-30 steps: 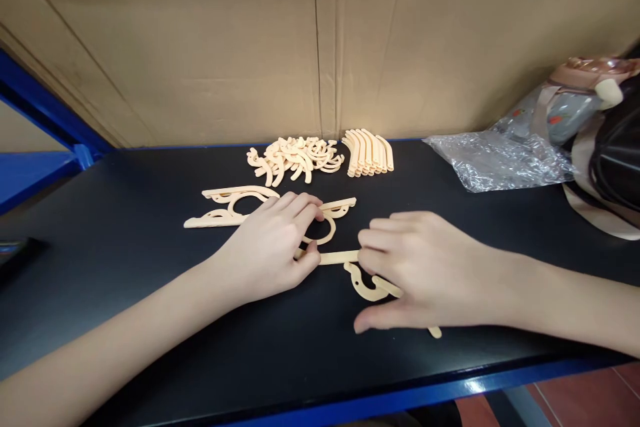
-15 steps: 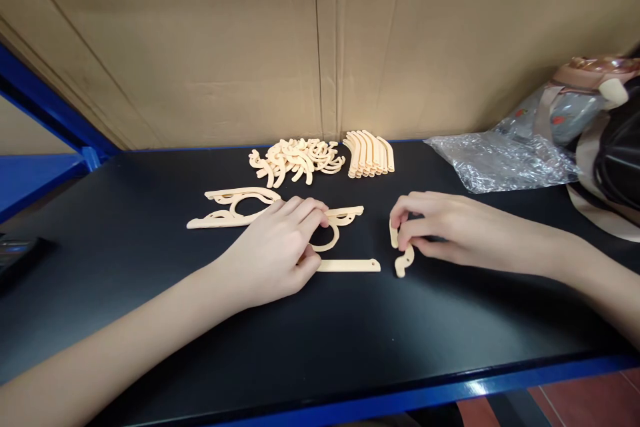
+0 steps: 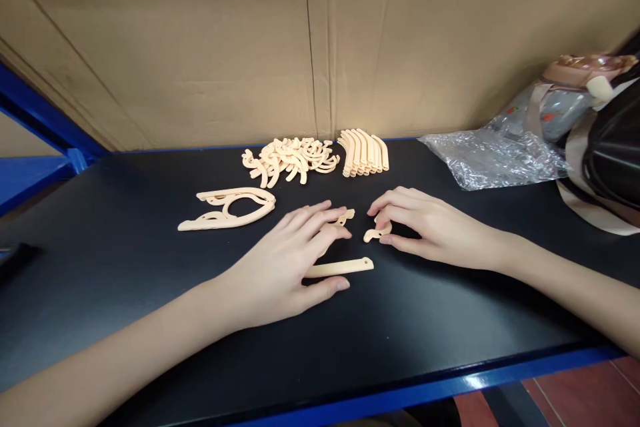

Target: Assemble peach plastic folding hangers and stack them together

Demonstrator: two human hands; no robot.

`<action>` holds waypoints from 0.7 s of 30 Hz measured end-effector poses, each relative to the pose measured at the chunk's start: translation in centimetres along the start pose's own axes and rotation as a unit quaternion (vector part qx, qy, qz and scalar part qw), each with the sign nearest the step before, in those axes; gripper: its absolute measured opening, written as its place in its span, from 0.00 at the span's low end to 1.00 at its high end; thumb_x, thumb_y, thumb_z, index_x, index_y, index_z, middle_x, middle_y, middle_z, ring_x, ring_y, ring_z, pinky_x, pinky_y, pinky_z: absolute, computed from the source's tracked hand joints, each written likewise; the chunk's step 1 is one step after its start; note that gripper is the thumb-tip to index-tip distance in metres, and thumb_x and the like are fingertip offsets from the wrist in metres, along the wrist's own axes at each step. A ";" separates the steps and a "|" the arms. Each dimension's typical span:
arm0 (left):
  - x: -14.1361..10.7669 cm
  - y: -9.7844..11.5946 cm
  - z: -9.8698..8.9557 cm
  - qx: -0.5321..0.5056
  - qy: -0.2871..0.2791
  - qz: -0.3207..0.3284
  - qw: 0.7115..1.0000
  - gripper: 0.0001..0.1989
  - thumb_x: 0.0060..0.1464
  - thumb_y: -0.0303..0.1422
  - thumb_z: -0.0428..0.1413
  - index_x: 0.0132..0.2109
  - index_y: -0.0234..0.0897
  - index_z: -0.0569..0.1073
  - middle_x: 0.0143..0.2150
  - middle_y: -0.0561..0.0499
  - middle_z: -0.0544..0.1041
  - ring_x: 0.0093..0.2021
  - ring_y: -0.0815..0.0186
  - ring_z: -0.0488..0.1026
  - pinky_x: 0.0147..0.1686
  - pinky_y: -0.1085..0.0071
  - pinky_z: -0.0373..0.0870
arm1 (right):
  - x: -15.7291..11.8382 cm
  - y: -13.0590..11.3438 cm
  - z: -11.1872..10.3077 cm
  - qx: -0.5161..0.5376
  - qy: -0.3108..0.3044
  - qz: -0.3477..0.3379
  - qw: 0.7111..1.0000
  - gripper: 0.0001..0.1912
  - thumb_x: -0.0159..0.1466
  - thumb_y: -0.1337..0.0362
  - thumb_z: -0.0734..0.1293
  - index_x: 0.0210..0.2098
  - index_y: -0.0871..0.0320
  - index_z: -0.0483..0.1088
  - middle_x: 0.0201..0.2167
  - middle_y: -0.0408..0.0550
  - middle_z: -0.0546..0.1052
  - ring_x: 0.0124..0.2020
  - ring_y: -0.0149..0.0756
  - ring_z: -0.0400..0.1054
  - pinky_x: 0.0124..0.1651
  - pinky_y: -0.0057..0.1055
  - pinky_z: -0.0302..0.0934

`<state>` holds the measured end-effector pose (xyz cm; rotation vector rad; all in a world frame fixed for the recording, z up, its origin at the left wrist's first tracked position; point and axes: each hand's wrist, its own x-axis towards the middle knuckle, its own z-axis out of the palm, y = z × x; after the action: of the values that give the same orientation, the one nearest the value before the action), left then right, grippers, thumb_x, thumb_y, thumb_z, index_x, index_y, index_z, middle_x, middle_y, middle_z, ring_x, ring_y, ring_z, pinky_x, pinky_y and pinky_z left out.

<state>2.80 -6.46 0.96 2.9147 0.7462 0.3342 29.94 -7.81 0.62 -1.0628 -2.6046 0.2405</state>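
Note:
My left hand [image 3: 295, 257] lies over a beige folding hanger [image 3: 345, 268], fingers spread and thumb apart. It covers much of the hanger; one straight arm and a short end piece show past the fingers. To its right, my right hand [image 3: 415, 220] pinches a small curved beige hook piece [image 3: 373, 235] just above or on the table; I cannot tell which. Left of my hands rests another folding hanger [image 3: 250, 217], its two arms folded roughly parallel around a rounded opening.
Behind lies a loose heap of curved hook pieces [image 3: 285, 160], beside a neat stack of bent arm pieces [image 3: 365, 152]. Clear plastic wrap [image 3: 500, 157], a bottle [image 3: 550, 107] and a black bag [image 3: 615, 153] occupy the right. Cardboard [image 3: 200, 47] stands behind the black table [image 3: 425, 327].
My right hand has moved left with the hook piece, closer to the hanger under my left hand. My left fingers have loosened and spread, and the hanger's near arm has tilted slightly.

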 end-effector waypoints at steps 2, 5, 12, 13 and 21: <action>0.0 -0.2 0.3 -0.032 -0.022 -0.002 0.999 0.18 0.62 0.43 0.53 0.55 0.42 0.66 0.68 0.45 0.59 0.69 0.52 0.51 0.63 0.48 0.55 | 0.2 -0.1 0.1 0.008 0.005 -0.005 1.000 0.05 0.66 0.63 0.63 0.36 0.57 0.68 0.44 0.49 0.73 0.42 0.36 0.66 0.47 0.37 0.59; 0.1 -0.5 0.6 -0.048 -0.022 0.001 0.999 0.09 0.64 0.38 0.50 0.46 0.41 0.69 0.68 0.46 0.60 0.68 0.54 0.53 0.62 0.51 0.59 | 0.3 -0.3 0.2 0.016 0.031 -0.017 0.999 0.03 0.62 0.66 0.65 0.33 0.57 0.65 0.38 0.47 0.74 0.38 0.34 0.65 0.44 0.35 0.58; 0.5 -0.4 0.9 0.068 0.037 0.047 0.996 0.08 0.66 0.31 0.46 0.41 0.34 0.69 0.60 0.39 0.69 0.59 0.52 0.67 0.56 0.54 0.68 | 0.0 -0.9 0.2 0.031 0.062 0.005 0.998 0.05 0.60 0.67 0.64 0.30 0.57 0.61 0.29 0.41 0.69 0.27 0.28 0.60 0.33 0.26 0.56; 0.5 -0.4 0.9 0.072 0.045 0.045 0.995 0.08 0.65 0.30 0.46 0.42 0.33 0.69 0.58 0.39 0.71 0.58 0.52 0.69 0.55 0.55 0.69 | -0.1 -0.9 0.2 0.029 0.056 0.009 0.998 0.05 0.61 0.67 0.64 0.30 0.57 0.61 0.29 0.41 0.68 0.26 0.27 0.59 0.31 0.25 0.55; 0.4 -0.7 0.0 0.048 0.063 0.034 0.996 0.11 0.66 0.34 0.46 0.43 0.34 0.70 0.51 0.43 0.73 0.44 0.61 0.76 0.43 0.65 0.74 | -0.3 -0.8 0.7 -0.005 0.042 0.021 0.999 0.12 0.71 0.61 0.56 0.35 0.58 0.65 0.27 0.41 0.67 0.22 0.25 0.58 0.27 0.24 0.51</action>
<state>2.86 -5.63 0.92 3.0375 0.6986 0.5067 29.40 -8.61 0.15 -1.1071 -2.5143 0.1875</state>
